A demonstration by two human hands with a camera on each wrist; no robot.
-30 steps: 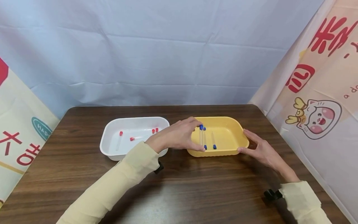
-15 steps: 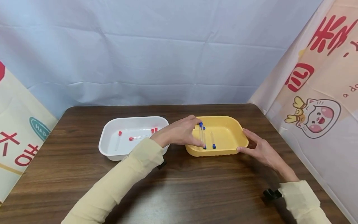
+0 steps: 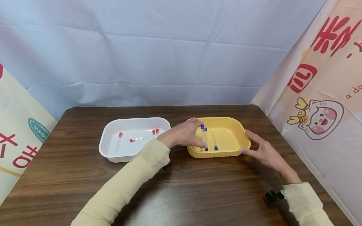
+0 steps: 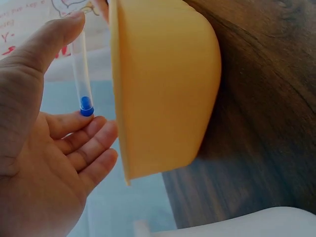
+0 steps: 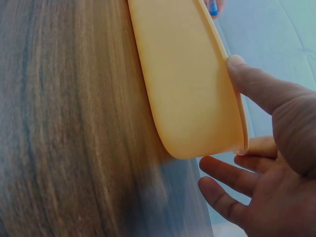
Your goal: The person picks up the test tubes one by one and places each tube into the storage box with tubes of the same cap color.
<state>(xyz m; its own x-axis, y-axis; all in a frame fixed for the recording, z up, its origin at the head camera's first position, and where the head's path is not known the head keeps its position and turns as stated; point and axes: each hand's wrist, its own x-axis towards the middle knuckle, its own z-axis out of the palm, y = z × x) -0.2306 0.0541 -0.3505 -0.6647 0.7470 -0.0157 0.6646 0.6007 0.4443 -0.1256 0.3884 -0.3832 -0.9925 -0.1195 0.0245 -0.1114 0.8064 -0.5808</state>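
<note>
In the head view, my left hand reaches over the left end of the yellow tray. It pinches a clear test tube lengthwise, with the thumb on one end and a finger on its blue cap. The held tube stays above the tray floor. Lying below and beside it are blue-capped tubes, one with its cap toward the front; the hand and held tube partly hide the others. My right hand holds the tray's right front corner, its thumb on the rim and other fingers around the end.
To the left, a white tray contains several red-capped tubes, partly covered by my left forearm. Both trays stand on a dark wooden table. A pale cloth hangs behind it, with printed cloths at the sides.
My left hand has risen slightly with the blue-capped test tube since one second ago and now hardly moves. The right hand keeps its place on the yellow tray. The head view shifts slightly.
</note>
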